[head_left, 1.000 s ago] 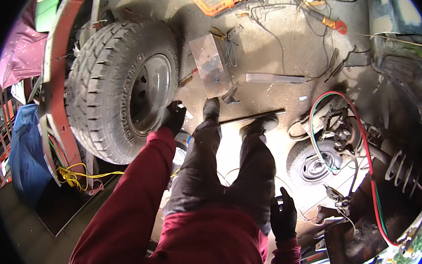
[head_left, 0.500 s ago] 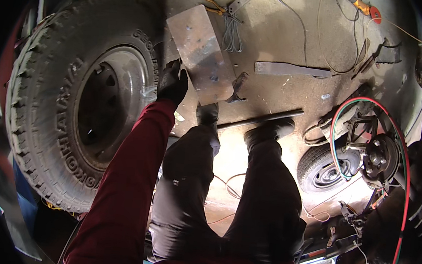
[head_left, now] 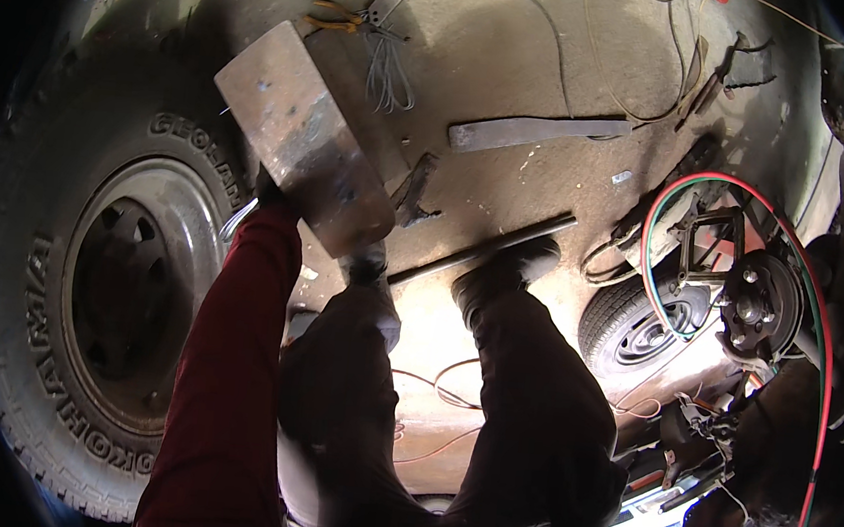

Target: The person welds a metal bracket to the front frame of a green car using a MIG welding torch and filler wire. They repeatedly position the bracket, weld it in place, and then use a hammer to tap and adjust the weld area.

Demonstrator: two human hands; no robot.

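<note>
A rusty, worn rectangular metal plate or box (head_left: 303,128) with rounded corners stands at a slant left of the middle. My left arm in a dark red sleeve reaches up to its near left edge. My left hand (head_left: 271,194), in a black glove, is at that edge and mostly hidden in shadow; its fingers do not show, nor whether they grip the metal. Beside the wrist is a thin, shiny, pale thing (head_left: 237,219) too small to name. Of my right arm only a bit of sleeve shows at the lower edge; that hand is out of view.
A big off-road tyre on a steel wheel (head_left: 129,288) fills the left. On the floor lie yellow-handled pliers (head_left: 335,21), coiled grey wire (head_left: 388,80), a flat metal bar (head_left: 539,133) and a dark rod (head_left: 483,249). A red-green hose (head_left: 825,399) loops past a wheel hub (head_left: 762,301) at right.
My left hand has gone from plain sight beside the metal piece into the shadow at its lower left edge. The view has shifted, so most things sit further left.
</note>
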